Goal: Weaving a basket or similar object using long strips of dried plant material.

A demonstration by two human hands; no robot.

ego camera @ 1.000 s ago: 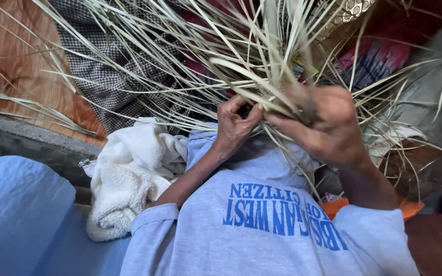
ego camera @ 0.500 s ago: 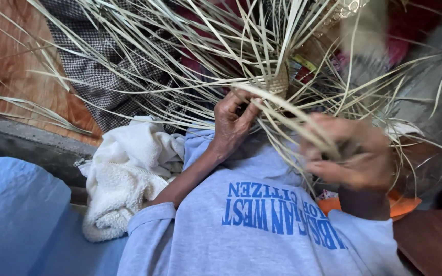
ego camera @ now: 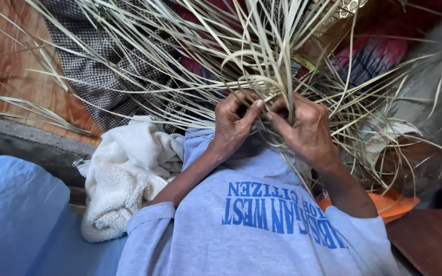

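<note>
Your left hand [ego camera: 234, 122] and right hand [ego camera: 305, 128] meet, each pinching pale straw strips [ego camera: 262, 84]. The strips fan up and away from your fingertips.

Pale straw-coloured, yellowish-green strips [ego camera: 262, 56] fan out across the top. Below them is a light grey shirt [ego camera: 262, 225] with blue lettering. Beside it lies a cream-white fleecy cloth [ego camera: 124, 174]. A black-and-white small-checked fabric [ego camera: 98, 76] sits above that, on a reddish-brown wood-grain floor [ego camera: 11, 66]. An orange object [ego camera: 392, 202] shows at the right. A red and purple patterned cloth [ego camera: 379, 51] lies behind the strips.
</note>
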